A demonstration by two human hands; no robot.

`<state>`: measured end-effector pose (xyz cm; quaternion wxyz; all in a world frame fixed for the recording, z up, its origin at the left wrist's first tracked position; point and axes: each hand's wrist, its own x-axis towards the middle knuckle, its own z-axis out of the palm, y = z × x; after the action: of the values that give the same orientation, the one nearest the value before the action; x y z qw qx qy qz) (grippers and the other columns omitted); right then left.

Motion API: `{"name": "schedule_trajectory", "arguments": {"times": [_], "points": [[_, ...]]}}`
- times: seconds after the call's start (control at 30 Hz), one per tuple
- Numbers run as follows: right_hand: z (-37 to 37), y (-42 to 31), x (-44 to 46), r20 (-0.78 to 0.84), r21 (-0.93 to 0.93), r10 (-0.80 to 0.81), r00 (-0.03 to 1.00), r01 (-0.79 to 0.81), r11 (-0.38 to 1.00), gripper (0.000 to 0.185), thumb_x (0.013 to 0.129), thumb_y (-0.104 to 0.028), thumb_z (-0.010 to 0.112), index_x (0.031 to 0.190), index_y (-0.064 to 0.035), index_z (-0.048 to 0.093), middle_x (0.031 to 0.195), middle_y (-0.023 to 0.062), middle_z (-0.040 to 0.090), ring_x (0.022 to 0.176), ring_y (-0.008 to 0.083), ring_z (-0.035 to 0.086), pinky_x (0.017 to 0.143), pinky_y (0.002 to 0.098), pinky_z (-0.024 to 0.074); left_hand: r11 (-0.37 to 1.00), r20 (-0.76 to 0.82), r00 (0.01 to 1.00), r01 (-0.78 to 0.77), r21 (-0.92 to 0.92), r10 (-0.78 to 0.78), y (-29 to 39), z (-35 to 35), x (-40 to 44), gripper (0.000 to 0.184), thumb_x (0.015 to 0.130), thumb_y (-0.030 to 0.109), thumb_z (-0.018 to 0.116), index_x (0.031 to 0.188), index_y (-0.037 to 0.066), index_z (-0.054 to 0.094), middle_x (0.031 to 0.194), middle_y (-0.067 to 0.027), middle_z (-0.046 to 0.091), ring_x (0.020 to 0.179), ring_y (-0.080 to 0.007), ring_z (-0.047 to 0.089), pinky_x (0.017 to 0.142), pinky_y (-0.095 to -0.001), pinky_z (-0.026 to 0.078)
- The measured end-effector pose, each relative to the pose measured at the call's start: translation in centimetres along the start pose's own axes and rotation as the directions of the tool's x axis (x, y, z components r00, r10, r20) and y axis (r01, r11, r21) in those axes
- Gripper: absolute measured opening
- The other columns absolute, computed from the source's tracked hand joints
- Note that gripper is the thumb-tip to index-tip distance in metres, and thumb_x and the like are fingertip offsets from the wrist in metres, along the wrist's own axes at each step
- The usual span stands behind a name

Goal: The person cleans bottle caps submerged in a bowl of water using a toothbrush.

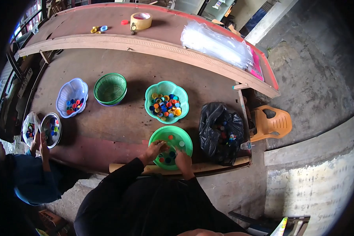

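Both of my hands are over a bright green basin near the table's front edge, with several loose bottle caps inside it. At the basin's left side, my left hand has its fingers curled together; whatever they hold is too small to name. My right hand is closed too, close to the left one above the caps, and its grip is partly hidden. Just behind the basin stands a turquoise scalloped basket full of mixed-colour caps. A black plastic bag with more caps lies open to the right.
On the left are a lilac basket with caps, stacked green baskets and a metal bowl, where another person's hands work. A raised shelf carries tape and plastic sheets. An orange chair stands right.
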<state>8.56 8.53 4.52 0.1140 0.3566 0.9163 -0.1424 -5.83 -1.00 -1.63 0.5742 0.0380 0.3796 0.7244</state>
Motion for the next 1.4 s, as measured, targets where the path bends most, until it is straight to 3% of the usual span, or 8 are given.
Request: {"name": "schedule_trajectory", "arguments": {"times": [0.3, 0.43, 0.5, 0.63, 0.7, 0.9, 1.27, 1.4], "points": [[0.4, -0.4, -3.6, -0.232, 0.51, -0.031, 0.972, 0.148, 0.848, 0.039, 0.088, -0.012, 0.045, 0.127, -0.0081, 0.042, 0.108, 0.0217, 0.055, 0.096, 0.0389, 0.053, 0.078, 0.0434, 0.0431, 0.998, 0.03, 0.998, 0.051, 0.046, -0.053, 1.2, 2.0, -1.7, 0.032, 0.09, 0.024, 0.052, 0.109, -0.001, 0.049, 0.103, -0.0098, 0.055, 0.097, -0.0186, 0.056, 0.089, -0.0304, 0.045], [-0.3, 0.4, -4.0, -0.208, 0.478, 0.108, 0.972, 0.004, 0.879, 0.038, 0.09, -0.015, 0.043, 0.128, -0.0108, 0.041, 0.099, 0.0226, 0.055, 0.09, 0.0403, 0.054, 0.073, 0.0469, 0.0436, 0.997, 0.051, 0.997, 0.05, 0.054, -0.052, 1.1, 2.1, -1.9, 0.029, 0.09, 0.023, 0.052, 0.109, 0.001, 0.05, 0.102, -0.0089, 0.055, 0.096, -0.0171, 0.056, 0.088, -0.0291, 0.045], [-1.0, -0.3, -4.9, -0.202, 0.441, -0.071, 0.977, 0.155, 0.884, 0.039, 0.09, -0.017, 0.043, 0.128, -0.0124, 0.04, 0.099, 0.0219, 0.056, 0.089, 0.0393, 0.055, 0.072, 0.0468, 0.0444, 0.998, 0.044, 0.997, 0.064, -0.016, -0.063, 0.9, 2.2, -1.7, 0.026, 0.09, 0.022, 0.052, 0.108, 0.003, 0.051, 0.099, -0.0068, 0.054, 0.095, -0.0151, 0.055, 0.088, -0.0275, 0.046], [0.1, -0.1, -3.9, -0.181, 0.397, -0.09, 0.979, 0.156, 0.904, 0.039, 0.09, -0.019, 0.042, 0.129, -0.0131, 0.04, 0.1, 0.021, 0.055, 0.088, 0.0387, 0.056, 0.072, 0.0467, 0.0447, 0.999, 0.018, 0.999, 0.026, 0.03, -0.026, 0.8, 2.2, -1.8, 0.022, 0.09, 0.019, 0.053, 0.106, 0.004, 0.051, 0.096, -0.0052, 0.053, 0.093, -0.014, 0.054, 0.088, -0.027, 0.046], [-0.8, -1.4, -4.1, -0.139, 0.409, 0.0, 0.99, 0.057, 0.911, 0.038, 0.088, -0.015, 0.045, 0.126, -0.0091, 0.044, 0.093, 0.0206, 0.058, 0.088, 0.0369, 0.056, 0.072, 0.0433, 0.0445, 0.942, 0.125, 0.973, -0.22, 0.253, 0.193, 1.0, 2.1, -2.3, 0.02, 0.089, 0.019, 0.054, 0.104, 0.005, 0.052, 0.095, -0.0045, 0.052, 0.091, -0.0134, 0.054, 0.088, -0.0284, 0.046], [-0.3, -0.7, -3.2, -0.294, 0.373, -0.017, 0.956, 0.131, 0.919, 0.038, 0.088, -0.014, 0.046, 0.126, -0.0083, 0.044, 0.092, 0.0192, 0.058, 0.084, 0.0365, 0.056, 0.071, 0.0435, 0.0441, 0.993, 0.063, 0.998, 0.008, -0.114, -0.001, 0.8, 1.3, -1.7, 0.02, 0.09, 0.017, 0.052, 0.106, 0.006, 0.048, 0.097, -0.0055, 0.054, 0.096, -0.0158, 0.056, 0.089, -0.0293, 0.045], [-0.5, 0.1, -1.2, -0.186, 0.302, 0.018, 0.982, 0.04, 0.952, 0.037, 0.088, -0.017, 0.044, 0.124, -0.0129, 0.046, 0.096, 0.0181, 0.058, 0.084, 0.0365, 0.058, 0.07, 0.0452, 0.0463, 0.997, 0.084, 0.995, -0.065, 0.028, 0.063, -0.9, -0.3, -1.1, 0.022, 0.09, 0.017, 0.052, 0.107, 0.003, 0.049, 0.099, -0.0074, 0.056, 0.089, -0.0162, 0.058, 0.081, -0.0269, 0.049], [-0.6, -0.1, -0.8, -0.045, 0.095, 0.022, 0.999, -0.018, 0.995, 0.038, 0.088, -0.018, 0.045, 0.125, -0.0144, 0.046, 0.099, 0.0159, 0.058, 0.084, 0.0348, 0.059, 0.07, 0.0438, 0.0463, 0.996, -0.026, 1.0, 0.012, -0.086, -0.014, 0.5, 0.6, -1.7, 0.021, 0.09, 0.017, 0.051, 0.106, 0.003, 0.051, 0.098, -0.0072, 0.056, 0.09, -0.0163, 0.057, 0.082, -0.0272, 0.048]]}}
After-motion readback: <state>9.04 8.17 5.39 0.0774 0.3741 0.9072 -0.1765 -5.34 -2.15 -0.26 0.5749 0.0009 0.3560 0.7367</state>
